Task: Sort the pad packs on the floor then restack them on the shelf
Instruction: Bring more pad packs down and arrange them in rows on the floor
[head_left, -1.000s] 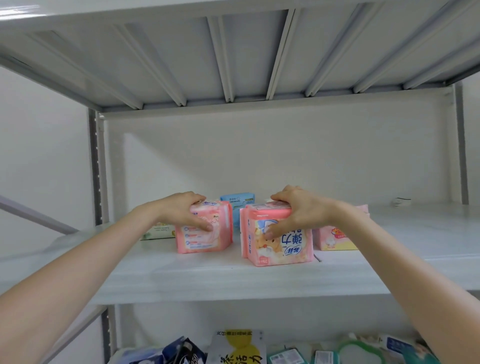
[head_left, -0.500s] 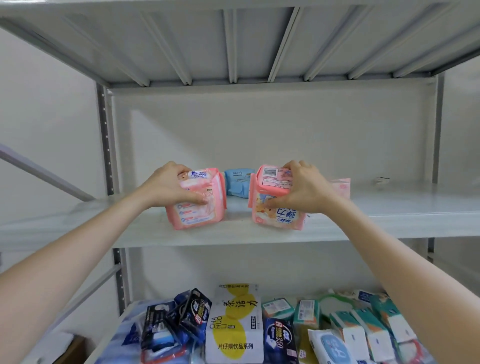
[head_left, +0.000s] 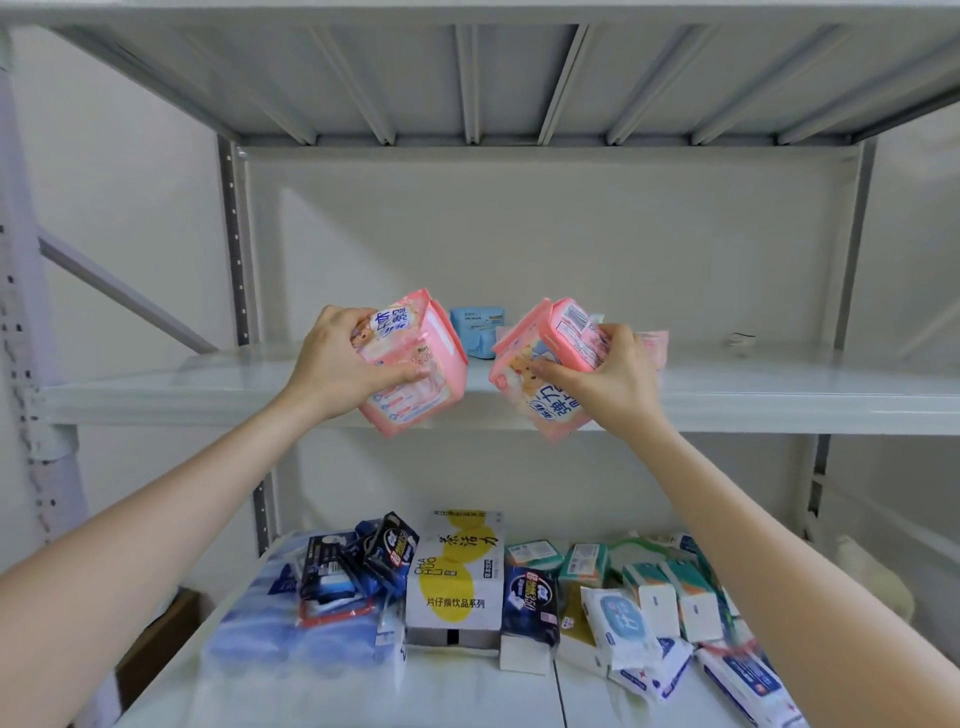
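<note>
My left hand (head_left: 337, 366) grips a pink pad pack (head_left: 418, 374), tilted and lifted off the front edge of the grey metal shelf (head_left: 208, 384). My right hand (head_left: 608, 382) grips a second pink pad pack (head_left: 540, 364), also tilted and held in front of the shelf edge. A blue pad pack (head_left: 478, 330) stands at the back of the shelf between them. Another pink pack (head_left: 655, 343) sits on the shelf, mostly hidden behind my right hand.
The lower shelf (head_left: 467, 691) holds several packs: dark blue ones (head_left: 363, 566), a white and yellow box (head_left: 457, 571), green and white packs (head_left: 665, 587), and a blue bottle bundle (head_left: 291, 639). A small white object (head_left: 740, 339) lies far right on the upper shelf. A cardboard box (head_left: 161, 639) stands lower left.
Both hands have lifted their pink packs off the shelf and pulled them toward me, tilting them. The view has dropped, showing more of the lower shelf.
</note>
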